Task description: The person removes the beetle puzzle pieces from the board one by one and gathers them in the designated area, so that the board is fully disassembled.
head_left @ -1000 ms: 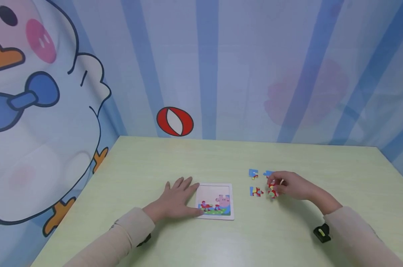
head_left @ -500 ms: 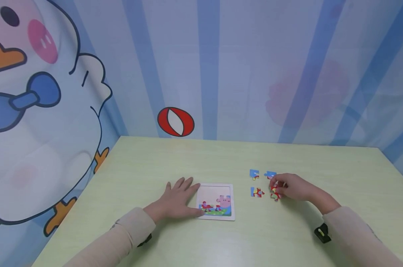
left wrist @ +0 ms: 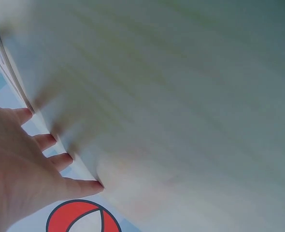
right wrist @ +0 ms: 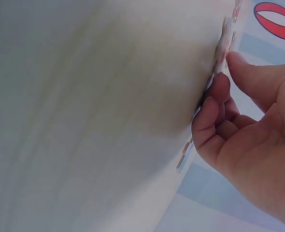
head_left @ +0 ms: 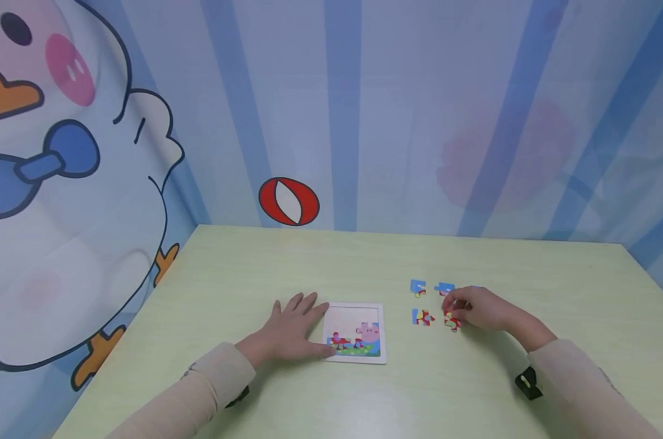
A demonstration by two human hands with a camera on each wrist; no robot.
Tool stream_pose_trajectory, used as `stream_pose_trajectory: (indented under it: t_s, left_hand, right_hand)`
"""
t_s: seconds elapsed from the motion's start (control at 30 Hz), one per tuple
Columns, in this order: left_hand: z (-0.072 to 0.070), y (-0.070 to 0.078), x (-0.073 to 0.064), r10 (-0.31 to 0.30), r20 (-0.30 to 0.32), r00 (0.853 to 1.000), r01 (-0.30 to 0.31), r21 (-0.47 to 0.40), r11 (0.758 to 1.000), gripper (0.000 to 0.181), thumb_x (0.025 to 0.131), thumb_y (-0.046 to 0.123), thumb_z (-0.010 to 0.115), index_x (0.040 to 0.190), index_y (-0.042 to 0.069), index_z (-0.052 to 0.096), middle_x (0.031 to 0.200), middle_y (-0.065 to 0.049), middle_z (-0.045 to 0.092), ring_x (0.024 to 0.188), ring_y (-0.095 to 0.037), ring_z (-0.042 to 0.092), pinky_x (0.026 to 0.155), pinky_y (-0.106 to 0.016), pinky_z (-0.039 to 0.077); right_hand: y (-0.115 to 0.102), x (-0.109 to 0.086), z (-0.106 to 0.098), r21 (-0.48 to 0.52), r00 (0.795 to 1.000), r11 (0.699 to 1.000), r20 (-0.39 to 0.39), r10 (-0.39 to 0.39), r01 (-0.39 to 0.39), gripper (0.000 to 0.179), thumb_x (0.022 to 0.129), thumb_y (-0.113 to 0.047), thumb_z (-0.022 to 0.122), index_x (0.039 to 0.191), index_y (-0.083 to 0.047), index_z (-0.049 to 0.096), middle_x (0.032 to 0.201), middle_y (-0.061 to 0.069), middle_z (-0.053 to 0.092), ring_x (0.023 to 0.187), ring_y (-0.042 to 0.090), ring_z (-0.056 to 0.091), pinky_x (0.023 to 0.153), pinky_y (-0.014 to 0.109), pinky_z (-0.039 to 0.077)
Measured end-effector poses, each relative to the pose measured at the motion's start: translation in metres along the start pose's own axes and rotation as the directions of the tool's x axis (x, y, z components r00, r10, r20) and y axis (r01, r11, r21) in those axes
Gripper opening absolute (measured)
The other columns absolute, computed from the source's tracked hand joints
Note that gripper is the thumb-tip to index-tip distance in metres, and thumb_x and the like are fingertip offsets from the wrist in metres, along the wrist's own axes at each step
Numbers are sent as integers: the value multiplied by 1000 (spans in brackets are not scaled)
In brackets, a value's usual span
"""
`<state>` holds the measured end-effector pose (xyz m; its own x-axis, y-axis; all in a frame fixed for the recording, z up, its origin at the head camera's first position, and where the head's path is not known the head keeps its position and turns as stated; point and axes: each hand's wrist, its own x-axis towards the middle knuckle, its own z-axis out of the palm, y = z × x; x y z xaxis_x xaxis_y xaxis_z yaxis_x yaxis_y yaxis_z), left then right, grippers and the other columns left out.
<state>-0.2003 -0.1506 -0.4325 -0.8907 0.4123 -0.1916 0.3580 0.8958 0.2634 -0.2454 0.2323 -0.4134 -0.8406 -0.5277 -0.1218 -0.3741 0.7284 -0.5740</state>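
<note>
My left hand [head_left: 287, 332] lies spread on the table, thumb and a fingertip touching the left side of a square white puzzle tray [head_left: 344, 313]. Its lower part holds fitted pieces with a pink pig's head [head_left: 369, 332] and green grass; the upper part is bare. To the right, my right hand [head_left: 482, 308] pinches a red and yellow puzzle piece [head_left: 451, 322] between thumb and curled fingers, low at the table. The hand partly covers that piece. In the right wrist view the right hand [right wrist: 258, 121] is seen edge-on to the tabletop, so the grip shows poorly.
Loose puzzle pieces lie near the right hand: a blue one [head_left: 417, 287], another blue one [head_left: 444, 289] and a blue, yellow and red one [head_left: 421, 317]. A blue bit [head_left: 475, 286] shows behind the hand. A printed curtain [head_left: 386, 122] hangs behind the table [head_left: 287, 256].
My right hand and the red piece have shifted very slightly, uncovering more of the blue piece behind. The left hand and tray have stayed in place.
</note>
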Motion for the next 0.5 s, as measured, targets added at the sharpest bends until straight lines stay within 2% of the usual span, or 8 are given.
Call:
stream_pose_trajectory:
  t_s: [0.23, 0.5]
  left_hand:
    - [-2, 1, -2, 3, 2, 1000, -3, -3, 1000, 90, 81, 69, 56, 152, 19, 31, 160, -10, 19, 146, -38, 12, 109, -70, 10]
    - [-2, 0, -2, 4, 0, 1000, -4, -6, 1000, 90, 81, 68, 56, 152, 19, 31, 160, -10, 20, 146, -38, 12, 109, -70, 10]
  right_hand:
    - [1, -1, -2, 2, 1000, 1000, -1, 14, -14, 15, 92, 0, 58, 106, -5, 64, 91, 4, 61, 80, 16, 52, 69, 32, 46]
    - [-9, 0, -10, 34, 999, 999, -24, -21, 22, 23, 93, -2, 58, 115, 1, 61, 93, 5, 59, 78, 16, 56, 65, 29, 48]
